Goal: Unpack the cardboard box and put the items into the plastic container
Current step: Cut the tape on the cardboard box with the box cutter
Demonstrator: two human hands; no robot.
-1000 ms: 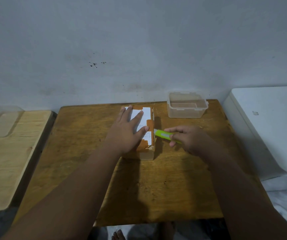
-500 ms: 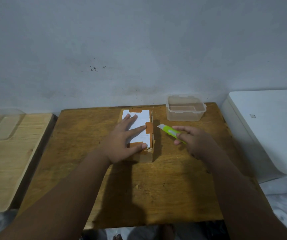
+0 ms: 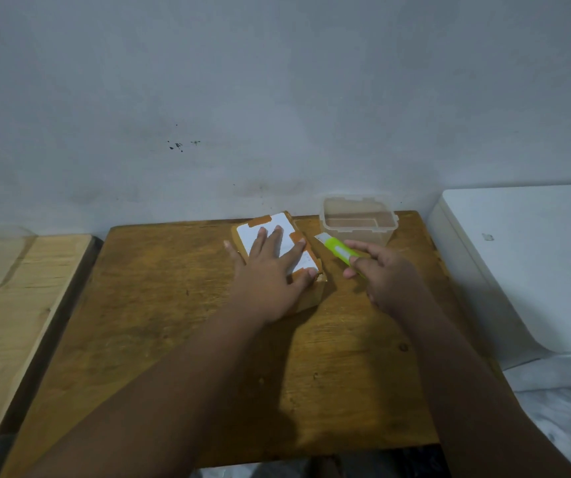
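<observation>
Left hand flat on the box, right hand gripping the cutter.

Your left hand (image 3: 270, 281) lies palm down with its fingers straight and spread. It presses on the white label on top of the small brown cardboard box (image 3: 308, 294), which is taped with orange-brown strips. The box sits slightly askew near the far edge of the brown wooden surface (image 3: 208, 339). Your right hand (image 3: 387, 277) has its fingers curled round the lime-green plastic utility knife (image 3: 341, 251). The knife's tip points away from you, just beside the box's right edge, and you cannot tell whether it touches the box. The clear rectangular plastic container (image 3: 356, 236) stands upright and lidless just behind the knife, near the wall. A paler wooden board (image 3: 18, 305) lies to the left and a white cabinet (image 3: 525, 263) stands to the right.
</observation>
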